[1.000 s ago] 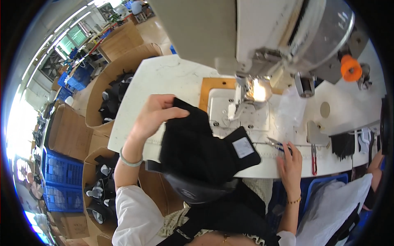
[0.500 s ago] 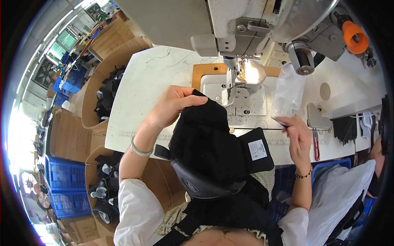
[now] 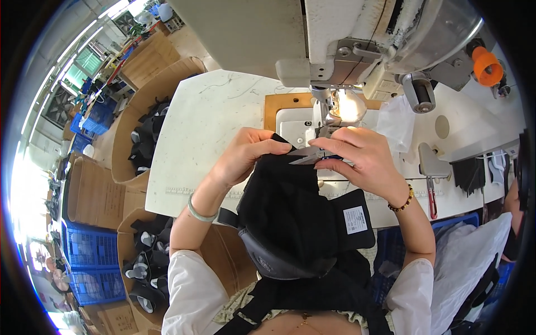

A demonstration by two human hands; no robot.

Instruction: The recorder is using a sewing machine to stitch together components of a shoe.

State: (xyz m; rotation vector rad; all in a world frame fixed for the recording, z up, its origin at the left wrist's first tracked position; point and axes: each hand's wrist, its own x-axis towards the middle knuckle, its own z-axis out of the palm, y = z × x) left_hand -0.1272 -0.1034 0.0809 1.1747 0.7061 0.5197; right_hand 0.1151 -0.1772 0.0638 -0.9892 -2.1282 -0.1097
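Observation:
My left hand pinches the upper corner of a black padded fabric piece, which hangs down in front of me. A smooth dark band with an embossed mark curves along its lower edge, and a flap with a white label sticks out to the right. Thread snips are in my right hand, their blades apart and at the fabric's top edge beside my left fingertips. Whether a thread lies between the blades I cannot make out.
Just beyond my hands stands a sewing machine with its lamp lit, on a white table. Red-handled scissors lie at right. Cardboard boxes of black pieces and blue crates stand at left. White plastic sheeting hangs at lower right.
My right hand has moved left and away from me, bringing the snips from the table's right side to the fabric's top edge. My left hand keeps its pinch.

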